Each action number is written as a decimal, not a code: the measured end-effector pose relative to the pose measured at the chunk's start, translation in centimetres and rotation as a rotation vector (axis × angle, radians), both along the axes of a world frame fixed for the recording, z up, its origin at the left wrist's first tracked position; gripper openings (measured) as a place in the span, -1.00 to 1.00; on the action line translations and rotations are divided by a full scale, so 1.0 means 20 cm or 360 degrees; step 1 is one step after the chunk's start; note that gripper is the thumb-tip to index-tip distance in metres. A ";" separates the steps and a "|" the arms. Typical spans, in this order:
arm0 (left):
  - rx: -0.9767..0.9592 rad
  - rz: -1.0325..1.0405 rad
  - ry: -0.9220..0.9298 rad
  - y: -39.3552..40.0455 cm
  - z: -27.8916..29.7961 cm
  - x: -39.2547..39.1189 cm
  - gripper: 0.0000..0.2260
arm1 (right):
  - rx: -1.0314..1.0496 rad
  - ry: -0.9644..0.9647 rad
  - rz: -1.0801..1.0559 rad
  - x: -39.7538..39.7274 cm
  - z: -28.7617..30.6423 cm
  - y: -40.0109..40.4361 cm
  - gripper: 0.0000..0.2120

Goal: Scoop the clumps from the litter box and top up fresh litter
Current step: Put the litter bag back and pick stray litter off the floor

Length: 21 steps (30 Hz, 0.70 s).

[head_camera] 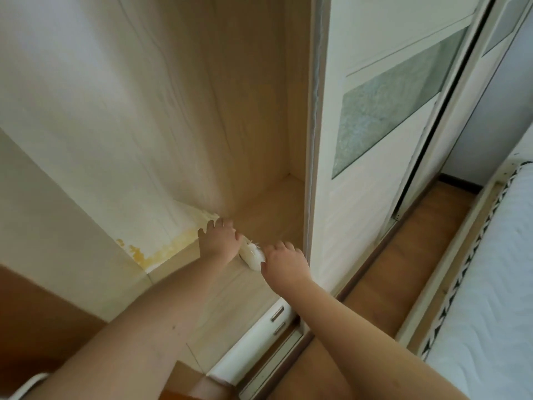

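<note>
Both my arms reach into an open wardrobe compartment. My left hand [220,236] and my right hand [284,262] close from either side on a small white bag-like bundle [252,254] that rests on the compartment's wooden floor [259,209]. Most of the bundle is hidden behind my hands, so I cannot tell what it holds. No litter box or scoop is in view.
A white sliding wardrobe door [375,140] with a frosted panel stands right of the compartment. Peeling, yellow-stained wall covering [161,249] is at the left. White drawers with metal handles [259,342] sit below. A white mattress [490,284] lies at the right over the wooden room floor [403,255].
</note>
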<state>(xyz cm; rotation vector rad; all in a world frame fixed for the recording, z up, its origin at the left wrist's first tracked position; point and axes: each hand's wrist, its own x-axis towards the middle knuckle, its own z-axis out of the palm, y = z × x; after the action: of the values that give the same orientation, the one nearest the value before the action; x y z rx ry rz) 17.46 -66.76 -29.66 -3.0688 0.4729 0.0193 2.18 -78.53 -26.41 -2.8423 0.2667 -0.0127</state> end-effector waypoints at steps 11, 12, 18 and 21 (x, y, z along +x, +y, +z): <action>-0.0030 -0.0426 -0.0011 0.09 0.23 -0.77 -0.59 | -0.0167 -0.0068 -0.0055 -0.71 0.18 -0.01 -0.69; -0.0023 -0.0470 -0.0018 0.10 0.26 -0.85 -0.58 | -0.0191 -0.0066 -0.0069 -0.78 0.20 -0.01 -0.67; -0.0027 -0.0651 -0.0142 0.21 0.45 -1.29 -0.53 | -0.0290 -0.0050 -0.0139 -1.16 0.28 -0.02 -0.57; -0.0021 -0.0693 -0.0182 0.26 0.51 -1.46 -0.51 | -0.0333 -0.0021 -0.0139 -1.31 0.29 0.01 -0.56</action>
<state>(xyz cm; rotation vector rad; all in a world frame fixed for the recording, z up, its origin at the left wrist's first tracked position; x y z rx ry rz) -11.76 -61.53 -19.51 -2.8850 1.1186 -0.1698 -24.05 -78.31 -20.65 -3.0342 0.4090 -0.0821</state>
